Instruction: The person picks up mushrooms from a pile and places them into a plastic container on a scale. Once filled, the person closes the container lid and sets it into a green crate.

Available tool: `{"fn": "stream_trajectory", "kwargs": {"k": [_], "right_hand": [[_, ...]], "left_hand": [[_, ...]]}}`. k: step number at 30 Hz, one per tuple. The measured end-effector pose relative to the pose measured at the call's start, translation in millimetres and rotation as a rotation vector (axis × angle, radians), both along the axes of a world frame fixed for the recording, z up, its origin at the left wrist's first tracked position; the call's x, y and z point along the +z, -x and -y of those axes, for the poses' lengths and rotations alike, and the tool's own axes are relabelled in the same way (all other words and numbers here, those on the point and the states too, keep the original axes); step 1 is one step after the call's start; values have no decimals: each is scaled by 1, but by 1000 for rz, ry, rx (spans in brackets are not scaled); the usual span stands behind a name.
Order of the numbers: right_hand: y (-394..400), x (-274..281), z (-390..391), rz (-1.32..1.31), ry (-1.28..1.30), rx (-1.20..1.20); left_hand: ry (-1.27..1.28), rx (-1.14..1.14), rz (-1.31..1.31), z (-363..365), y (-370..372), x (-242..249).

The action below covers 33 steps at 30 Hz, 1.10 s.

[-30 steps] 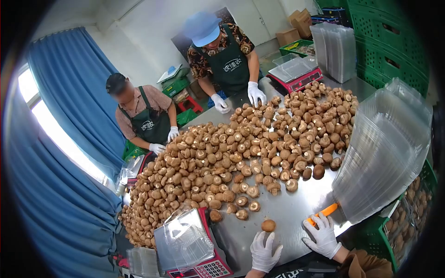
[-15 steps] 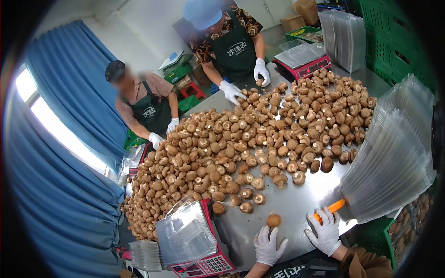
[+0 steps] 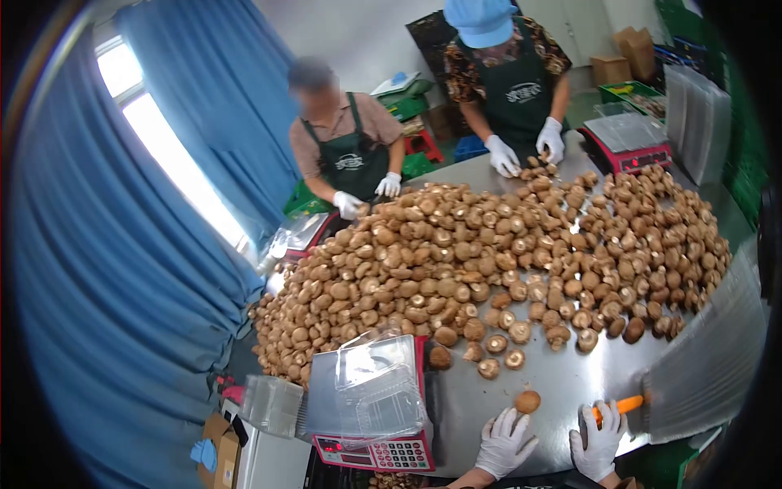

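My left hand [image 3: 505, 447], in a white glove, rests near the table's front edge with its fingers spread. Just beyond its fingertips sits a single brown mushroom [image 3: 528, 401], cap up. To the right, my gloved right hand [image 3: 599, 447] has its fingers over an orange stick-like handle [image 3: 627, 405], whose far end points at the stacked clear plastic trays [image 3: 692, 371]. The thumb stands apart from the fingers. A few loose mushrooms [image 3: 497, 344] lie ahead of my hands, below the large mushroom heap [image 3: 407, 253].
On my left a red scale [image 3: 423, 391] bears clear plastic trays. Across the metal table [image 3: 481, 407] two people [image 3: 346, 147] in white gloves and dark aprons handle mushrooms. Another scale [image 3: 627, 147] stands at the back right. A cardboard box [image 3: 218, 452] is at lower left.
The view has swung left, so everything sits further right and lower. My hands keep their places by the mushroom and the orange handle. Both people's hands have shifted slightly.
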State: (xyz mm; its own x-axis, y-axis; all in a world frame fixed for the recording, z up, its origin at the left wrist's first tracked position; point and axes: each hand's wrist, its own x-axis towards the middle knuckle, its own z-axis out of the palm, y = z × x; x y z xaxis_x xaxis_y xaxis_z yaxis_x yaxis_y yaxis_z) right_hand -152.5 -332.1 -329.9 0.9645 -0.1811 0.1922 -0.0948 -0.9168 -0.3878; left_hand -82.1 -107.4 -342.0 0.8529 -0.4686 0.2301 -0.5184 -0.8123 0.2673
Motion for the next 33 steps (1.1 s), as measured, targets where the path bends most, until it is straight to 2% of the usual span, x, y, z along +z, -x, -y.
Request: {"fn": "stream_trajectory", "kwargs": {"k": [2, 5, 9, 14, 23, 26, 33], "right_hand": [[1, -15, 5, 24, 61, 5], [-9, 32, 1, 103, 209, 62], [-8, 31, 5, 10, 203, 110], [-6, 14, 6, 38, 233, 81], [-7, 17, 5, -53, 208, 79], [-3, -6, 8, -3, 249, 58], [-5, -3, 7, -73, 242, 58]], "left_hand": [[26, -2, 7, 0, 0, -3], [99, 1, 35, 2, 2, 6], [118, -17, -9, -2, 4, -8], [167, -13, 6, -2, 4, -14], [172, -11, 21, -2, 3, -3], [166, -13, 16, -1, 4, -8], [181, -13, 47, -1, 2, -4]]}}
